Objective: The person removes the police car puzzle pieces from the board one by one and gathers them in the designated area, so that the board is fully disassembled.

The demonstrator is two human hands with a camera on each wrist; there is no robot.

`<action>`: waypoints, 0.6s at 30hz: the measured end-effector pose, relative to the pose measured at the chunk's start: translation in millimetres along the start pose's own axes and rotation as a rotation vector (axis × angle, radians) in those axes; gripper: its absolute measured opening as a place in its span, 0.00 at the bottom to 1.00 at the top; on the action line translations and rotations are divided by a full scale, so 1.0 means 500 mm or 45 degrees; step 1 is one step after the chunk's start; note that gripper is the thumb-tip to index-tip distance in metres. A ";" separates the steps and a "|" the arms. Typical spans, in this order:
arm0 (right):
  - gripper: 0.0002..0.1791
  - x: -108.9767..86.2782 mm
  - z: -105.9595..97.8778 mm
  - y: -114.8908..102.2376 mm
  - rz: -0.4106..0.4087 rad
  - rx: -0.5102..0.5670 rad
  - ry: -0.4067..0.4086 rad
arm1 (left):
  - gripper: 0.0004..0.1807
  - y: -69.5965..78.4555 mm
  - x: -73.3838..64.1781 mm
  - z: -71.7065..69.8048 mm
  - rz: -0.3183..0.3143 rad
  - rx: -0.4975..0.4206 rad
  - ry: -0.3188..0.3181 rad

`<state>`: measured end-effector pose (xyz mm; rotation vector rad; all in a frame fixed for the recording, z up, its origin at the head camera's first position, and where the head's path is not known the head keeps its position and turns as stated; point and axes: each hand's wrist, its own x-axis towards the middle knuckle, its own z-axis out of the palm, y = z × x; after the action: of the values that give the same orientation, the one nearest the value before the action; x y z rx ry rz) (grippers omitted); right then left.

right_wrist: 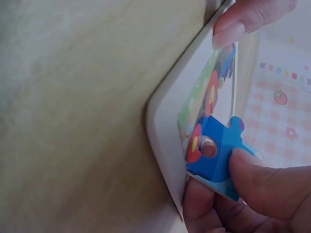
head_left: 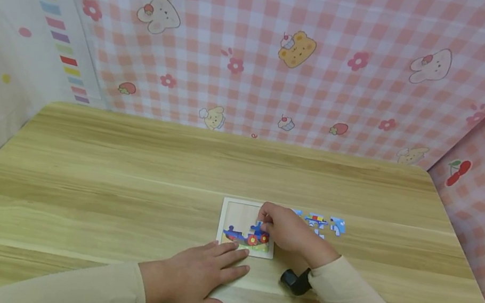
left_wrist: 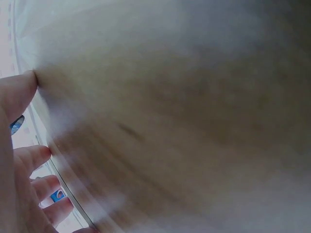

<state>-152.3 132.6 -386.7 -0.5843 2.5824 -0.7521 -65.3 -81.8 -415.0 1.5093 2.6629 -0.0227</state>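
In the head view, two hands work over one wooden counter (head_left: 111, 177). One square puzzle tray (head_left: 223, 218) sits in the lower middle of the frame, its lower part filled with a vehicle picture. The left hand (head_left: 203, 277) lies palm down, fingers spread and straight, tips at the tray's near rim, gripping nothing. The right hand (head_left: 289, 230) curls over the tray's right side. At least four loose pieces (head_left: 337, 226) lie to its right.

In the left wrist view, the left thumb and four fingers show along the left edge, the tray's rim at lower left.

In the right wrist view, the right thumb and fingers pinch one blue piece (right_wrist: 221, 167) at lower right, nearly closed on its thickness, beside two red wheels (right_wrist: 212, 93); whether it touches the laid puzzle, I cannot tell.
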 end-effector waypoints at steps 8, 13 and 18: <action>0.06 -0.001 -0.004 0.001 0.008 -0.018 -0.001 | 0.38 0.000 0.001 0.000 0.000 0.002 0.001; 0.04 -0.001 -0.006 0.004 0.000 0.001 0.004 | 0.38 0.000 0.002 -0.001 -0.002 0.000 -0.010; 0.05 -0.007 -0.016 0.005 0.043 0.079 0.041 | 0.38 0.000 0.003 -0.003 -0.010 -0.023 -0.044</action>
<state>-153.9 139.4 -380.7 -0.5123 2.5809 -0.8340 -66.1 -80.5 -413.7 1.4791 2.6347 -0.0247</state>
